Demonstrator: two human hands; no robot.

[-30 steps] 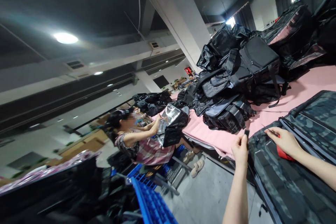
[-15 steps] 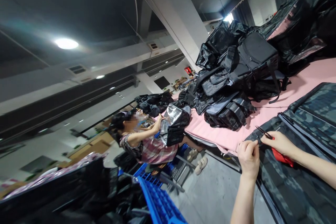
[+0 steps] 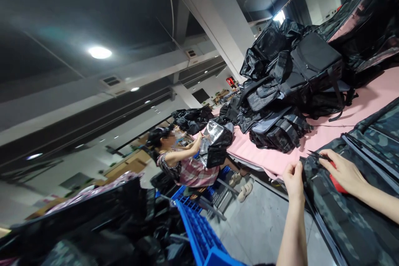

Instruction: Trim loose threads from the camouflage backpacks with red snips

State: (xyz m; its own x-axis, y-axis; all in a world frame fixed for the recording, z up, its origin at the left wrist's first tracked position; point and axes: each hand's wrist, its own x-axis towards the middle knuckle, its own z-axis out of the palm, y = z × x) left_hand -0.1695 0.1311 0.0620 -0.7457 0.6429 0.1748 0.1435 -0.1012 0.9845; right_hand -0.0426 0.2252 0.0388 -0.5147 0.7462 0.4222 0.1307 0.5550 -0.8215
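Observation:
A dark camouflage bag (image 3: 349,216) lies in front of me on the pink table (image 3: 368,104). My left hand (image 3: 293,181) is closed in a pinch on the bag's near edge, perhaps on a strap end. My right hand (image 3: 343,170) rests on the bag and grips red-handled thread snips (image 3: 321,157), whose dark blades point toward my left hand. The two hands are a short gap apart.
A tall heap of black and camouflage bags (image 3: 296,87) fills the table behind. Another person (image 3: 181,162) sits at the table's left end handling a shiny bag (image 3: 215,143). A blue crate (image 3: 199,232) and dark bags (image 3: 93,228) stand on the floor at lower left.
My left hand has shifted from holding a small strap end up to pinching the bag's edge. The snips in my right hand have come closer to it. The view has swung slightly.

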